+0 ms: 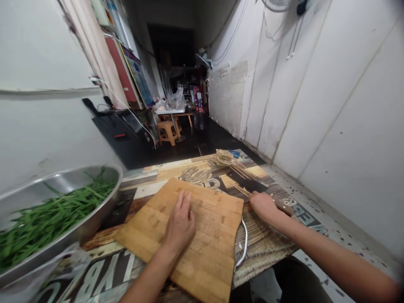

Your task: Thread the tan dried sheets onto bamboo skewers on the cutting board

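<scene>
My left hand (pixel 182 221) rests on the wooden cutting board (pixel 214 235), its fingers stretched out over the bare wood. The board lies at a slant and has a metal loop handle (pixel 242 246) at its right edge. To the right of the board, my right hand (pixel 263 205) is closed around the front of a knife's brown handle (pixel 284 207). The dark blade (pixel 246 181) lies low over the table, pointing away to the left. Thin skewer sticks (pixel 241 190) end close to my right fingers. My right fingertips are partly hidden.
A large metal bowl (pixel 118 176) of long green leaves (pixel 63 210) stands at left, with a plastic bag (pixel 59 269) before it. Pale flat food on skewers (pixel 224 158) and more pale pieces (pixel 195 174) lie beyond the board. A wall (pixel 303 92) runs along the right.
</scene>
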{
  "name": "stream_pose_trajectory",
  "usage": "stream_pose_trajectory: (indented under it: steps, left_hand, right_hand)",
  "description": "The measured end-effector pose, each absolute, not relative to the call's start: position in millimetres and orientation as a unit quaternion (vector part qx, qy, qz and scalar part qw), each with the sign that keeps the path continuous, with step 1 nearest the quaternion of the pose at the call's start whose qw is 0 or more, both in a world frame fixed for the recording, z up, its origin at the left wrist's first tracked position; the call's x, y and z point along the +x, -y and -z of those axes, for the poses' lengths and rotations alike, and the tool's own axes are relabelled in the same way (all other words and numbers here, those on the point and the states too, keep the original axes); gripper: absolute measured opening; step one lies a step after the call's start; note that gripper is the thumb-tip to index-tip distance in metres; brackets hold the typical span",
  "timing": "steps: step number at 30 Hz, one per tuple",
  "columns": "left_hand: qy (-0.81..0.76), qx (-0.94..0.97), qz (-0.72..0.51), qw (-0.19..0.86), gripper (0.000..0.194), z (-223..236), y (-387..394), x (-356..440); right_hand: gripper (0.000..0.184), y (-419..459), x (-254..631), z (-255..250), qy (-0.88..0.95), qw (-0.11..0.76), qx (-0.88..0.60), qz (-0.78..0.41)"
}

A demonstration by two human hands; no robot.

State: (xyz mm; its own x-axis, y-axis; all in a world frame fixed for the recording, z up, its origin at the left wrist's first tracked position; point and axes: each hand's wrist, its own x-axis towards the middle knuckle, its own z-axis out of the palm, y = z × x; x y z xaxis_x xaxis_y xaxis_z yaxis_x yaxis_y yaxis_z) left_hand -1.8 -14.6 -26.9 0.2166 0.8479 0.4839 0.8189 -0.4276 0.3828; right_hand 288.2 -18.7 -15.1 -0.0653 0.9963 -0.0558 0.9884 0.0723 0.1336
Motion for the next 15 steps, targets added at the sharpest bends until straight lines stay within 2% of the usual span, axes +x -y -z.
stream_pose_trajectory:
  steps: [8,12,15]
  left_hand:
    - [-0.546,0.789,-0.278,0.052,0.057,16,7,-6]
    - [-0.590,0.778,-0.205,0.062,0.052,-8,-40,-3]
    - [-0.600,0.782,-0.158,0.069,0.046,-16,-93,11]
  right_hand:
    - [0.018,-3,293,6,-0.714,0.026,0.699,0.015]
    - [0.019,2,295,-3,-0.707,-0.001,0.707,0.012]
    - [0.019,16,291,-10,-0.701,-0.061,0.710,-0.014]
